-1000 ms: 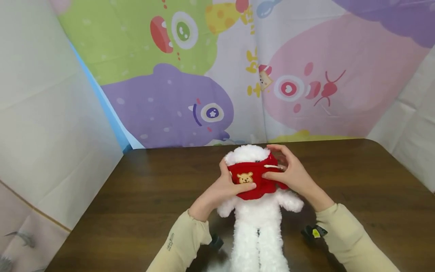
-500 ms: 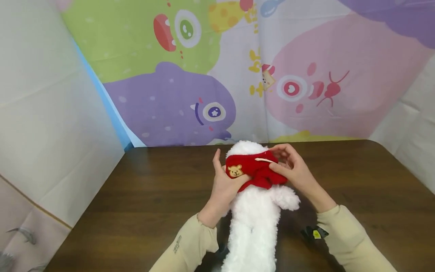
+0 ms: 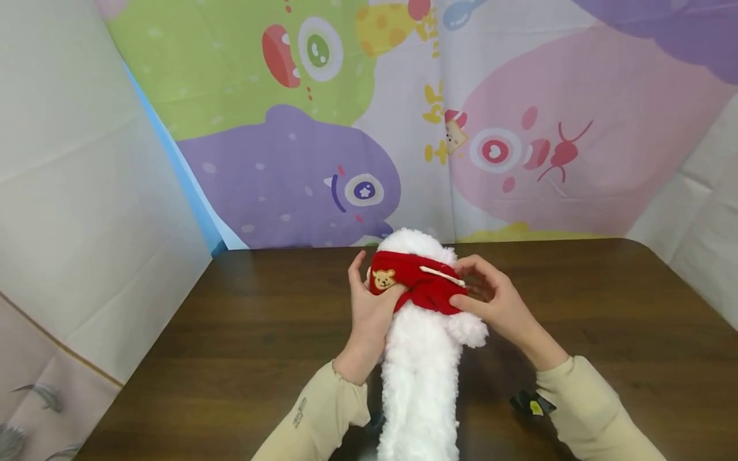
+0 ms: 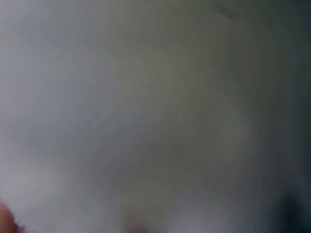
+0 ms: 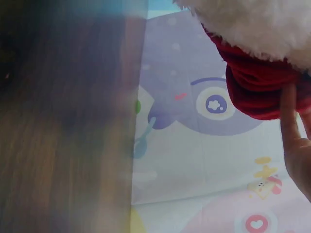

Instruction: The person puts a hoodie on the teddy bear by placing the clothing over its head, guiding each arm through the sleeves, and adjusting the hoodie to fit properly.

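Note:
A white fluffy plush toy [image 3: 423, 378] stretches down the middle of the head view, its legs toward the person. Bunched around its head is a small red doll garment [image 3: 412, 262] with a bear patch [image 3: 383, 279] and a white drawstring [image 3: 442, 276]. My left hand [image 3: 369, 320] grips the garment's left side, thumb pressed on the front. With thumb and fingers, my right hand [image 3: 504, 304] pinches its right edge; those fingertips are partly hidden. The right wrist view shows red folds [image 5: 257, 92] against a finger [image 5: 289, 116]. Only blur fills the left wrist view.
The dark wooden table [image 3: 259, 333] reaches back to a printed cartoon cloth [image 3: 288, 173]. A black object with a yellow mark [image 3: 533, 404] shows by the right sleeve [image 3: 582, 397]. White sheets [image 3: 86, 192] hang at the sides.
The plush toy and the red garment have shifted left and slightly up. The bear patch has turned toward the left, and both hands have moved along with the garment.

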`<state>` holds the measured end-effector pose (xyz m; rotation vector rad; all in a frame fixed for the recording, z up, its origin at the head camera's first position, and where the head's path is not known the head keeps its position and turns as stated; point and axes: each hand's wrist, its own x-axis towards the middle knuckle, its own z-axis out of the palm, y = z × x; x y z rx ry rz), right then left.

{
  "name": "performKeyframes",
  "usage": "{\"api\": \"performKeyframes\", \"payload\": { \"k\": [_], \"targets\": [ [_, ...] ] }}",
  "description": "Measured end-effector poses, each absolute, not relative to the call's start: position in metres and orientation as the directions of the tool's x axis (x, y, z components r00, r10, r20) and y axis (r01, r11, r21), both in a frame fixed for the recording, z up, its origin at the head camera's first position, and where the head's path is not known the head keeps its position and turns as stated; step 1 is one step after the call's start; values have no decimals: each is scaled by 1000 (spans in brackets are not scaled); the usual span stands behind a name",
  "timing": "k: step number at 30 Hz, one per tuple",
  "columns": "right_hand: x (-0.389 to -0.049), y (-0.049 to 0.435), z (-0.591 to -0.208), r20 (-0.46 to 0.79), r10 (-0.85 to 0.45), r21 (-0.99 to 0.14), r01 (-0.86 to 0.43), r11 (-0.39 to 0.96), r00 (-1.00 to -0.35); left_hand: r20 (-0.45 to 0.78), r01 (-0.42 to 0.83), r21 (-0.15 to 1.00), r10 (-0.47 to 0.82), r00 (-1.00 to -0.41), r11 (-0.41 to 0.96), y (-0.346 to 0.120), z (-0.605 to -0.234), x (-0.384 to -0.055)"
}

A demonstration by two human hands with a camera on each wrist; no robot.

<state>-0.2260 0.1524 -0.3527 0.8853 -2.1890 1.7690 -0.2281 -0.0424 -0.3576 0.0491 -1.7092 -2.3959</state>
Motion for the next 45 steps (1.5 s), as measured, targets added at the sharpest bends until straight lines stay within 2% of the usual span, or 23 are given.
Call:
{"api": "performKeyframes", "payload": {
  "k": [8,14,22,25,29,34,36,38,41,43,45],
  "targets": [
    [-226,153,-355,363,-430,-845,-486,221,-827,-6,59,957,-222,-975,-285,-43,-366,-231],
    [-220,151,-347,316,-486,-830,-485,275,-815,42,93,972,-228,-973,-216,-43,-368,-232],
    [-215,141,-344,310,-425,-719,-502,481,-850,210,181,975,-277,-938,125,-49,-365,-233],
    [-214,138,-344,349,-374,-690,-505,518,-859,233,200,966,-221,-947,162,-50,-363,-231],
    [-214,137,-346,396,-341,-648,-523,554,-853,216,200,966,-87,-972,161,-53,-358,-229],
    [-215,136,-349,337,-271,-726,-433,534,-901,212,222,974,152,-965,49,-64,-346,-226],
    [-215,133,-351,344,-218,-738,-407,538,-913,242,258,964,208,-948,55,-67,-346,-227],
    [-215,130,-353,419,-163,-702,-433,565,-893,298,333,933,225,-928,139,-67,-349,-229],
    [-216,126,-356,553,-127,-604,-501,620,-823,404,451,824,204,-892,342,-63,-358,-231],
    [-217,124,-359,592,-161,-564,-549,617,-789,464,519,703,240,-853,486,-58,-363,-229],
    [-218,122,-362,566,-224,-570,-573,589,-794,504,573,567,302,-809,591,-52,-368,-227]
  ]
}}
